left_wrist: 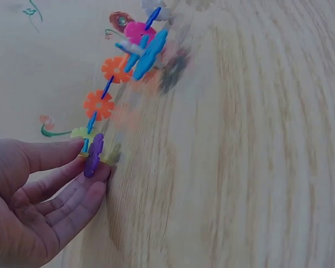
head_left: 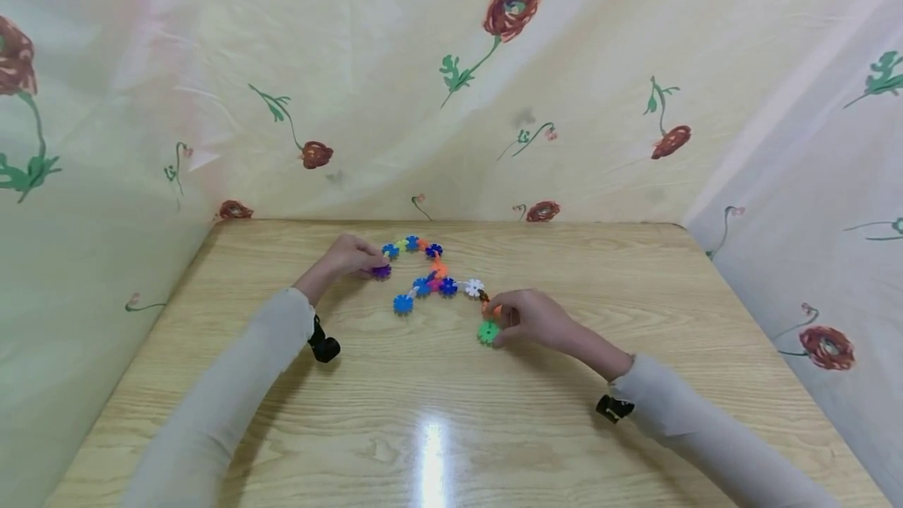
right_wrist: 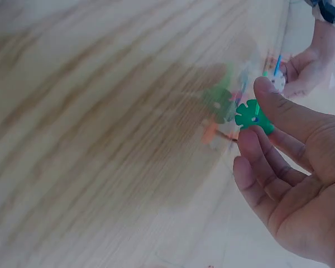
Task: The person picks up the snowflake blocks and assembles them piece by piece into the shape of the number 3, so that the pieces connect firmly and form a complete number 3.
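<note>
A chain of colourful plastic interlocking flower-shaped discs (head_left: 447,286) curves across the table between both hands. My left hand (head_left: 349,255) pinches its left end, by the purple disc (head_left: 382,272); in the left wrist view the thumb and fingers meet around that purple disc (left_wrist: 94,155). At the other end, my right hand (head_left: 539,321) holds the chain beside a green disc (head_left: 487,332) and an orange one. The right wrist view has the green disc (right_wrist: 251,116) between thumb and fingers. A short branch ends in a light blue disc (head_left: 403,304).
The wood-grain table (head_left: 451,390) has a bright light reflection near its front. Flower-printed cloth (head_left: 395,100) hangs along the back and both sides. Black wrist cameras sit on the left wrist (head_left: 324,347) and right wrist (head_left: 615,408).
</note>
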{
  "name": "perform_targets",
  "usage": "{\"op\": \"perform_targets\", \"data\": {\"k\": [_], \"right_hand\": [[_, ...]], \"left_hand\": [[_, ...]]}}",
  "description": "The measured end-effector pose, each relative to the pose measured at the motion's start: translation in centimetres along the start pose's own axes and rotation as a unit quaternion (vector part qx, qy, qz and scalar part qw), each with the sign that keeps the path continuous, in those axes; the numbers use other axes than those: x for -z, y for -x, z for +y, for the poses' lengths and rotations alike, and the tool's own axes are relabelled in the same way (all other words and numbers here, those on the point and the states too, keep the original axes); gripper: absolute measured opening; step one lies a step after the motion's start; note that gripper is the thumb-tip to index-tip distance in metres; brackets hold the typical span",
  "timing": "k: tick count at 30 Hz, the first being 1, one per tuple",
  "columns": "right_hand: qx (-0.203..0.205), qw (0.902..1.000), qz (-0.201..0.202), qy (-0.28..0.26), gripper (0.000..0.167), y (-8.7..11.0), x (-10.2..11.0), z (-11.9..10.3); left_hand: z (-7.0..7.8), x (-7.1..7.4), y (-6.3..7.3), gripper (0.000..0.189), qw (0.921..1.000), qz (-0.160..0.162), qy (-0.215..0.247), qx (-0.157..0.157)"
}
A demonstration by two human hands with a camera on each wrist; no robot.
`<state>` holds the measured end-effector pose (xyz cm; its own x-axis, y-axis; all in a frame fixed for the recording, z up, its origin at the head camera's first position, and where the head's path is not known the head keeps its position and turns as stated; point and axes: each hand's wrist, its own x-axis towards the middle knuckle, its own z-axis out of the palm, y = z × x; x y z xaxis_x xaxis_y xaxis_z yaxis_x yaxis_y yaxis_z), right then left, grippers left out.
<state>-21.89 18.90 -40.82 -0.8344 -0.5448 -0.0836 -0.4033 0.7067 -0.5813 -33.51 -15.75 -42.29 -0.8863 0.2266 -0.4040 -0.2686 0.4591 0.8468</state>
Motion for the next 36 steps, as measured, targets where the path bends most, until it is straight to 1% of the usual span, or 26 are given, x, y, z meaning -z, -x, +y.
{"op": "perform_targets", "data": {"k": [5, 8, 12, 15, 20, 23, 27, 30, 36], "right_hand": [[0.002, 0.9994, 0.019, 0.03, 0.038, 0.0, -0.5, -0.9], [-0.002, 0.9989, 0.021, 0.041, 0.037, 0.1, -0.7, -1.5], [0.002, 0.9974, 0.021, 0.069, 0.036, 0.0, -1.1, -2.1], [0.015, 0.9956, 0.023, 0.089, 0.036, -0.1, -1.6, -2.6], [0.05, 0.9923, 0.034, 0.108, 0.037, -0.3, -2.4, -3.7], [0.07, 0.9907, 0.036, 0.11, 0.037, -0.5, -2.9, -4.2], [0.083, 0.9911, 0.029, 0.1, 0.034, -0.9, -3.3, -4.5], [0.08, 0.9933, 0.017, 0.082, 0.029, -1.0, -3.3, -4.7], [0.072, 0.9956, 0.0, 0.06, 0.021, -0.9, -3.0, -4.4]], "left_hand": [[0.3, -0.9, -0.3, 0.027, 0.9999, 0.003, 0.015, -0.006], [0.4, -1.4, -0.5, 0.027, 0.9998, 0.009, 0.016, -0.011], [0.6, -2.1, -1.0, 0.027, 0.9995, 0.019, 0.016, -0.017], [0.7, -2.5, -1.6, 0.027, 0.9993, 0.018, 0.028, -0.017], [1.1, -3.3, -2.0, 0.028, 0.9985, 0.008, 0.045, -0.031], [1.3, -3.8, -2.0, 0.029, 0.9982, 0.003, 0.046, -0.038], [1.5, -4.0, -2.2, 0.029, 0.9983, 0.003, 0.047, -0.035], [1.4, -3.9, -2.3, 0.029, 0.9982, 0.01, 0.047, -0.035], [1.2, -3.0, -2.5, 0.03, 0.9976, 0.01, 0.051, -0.046]]}}
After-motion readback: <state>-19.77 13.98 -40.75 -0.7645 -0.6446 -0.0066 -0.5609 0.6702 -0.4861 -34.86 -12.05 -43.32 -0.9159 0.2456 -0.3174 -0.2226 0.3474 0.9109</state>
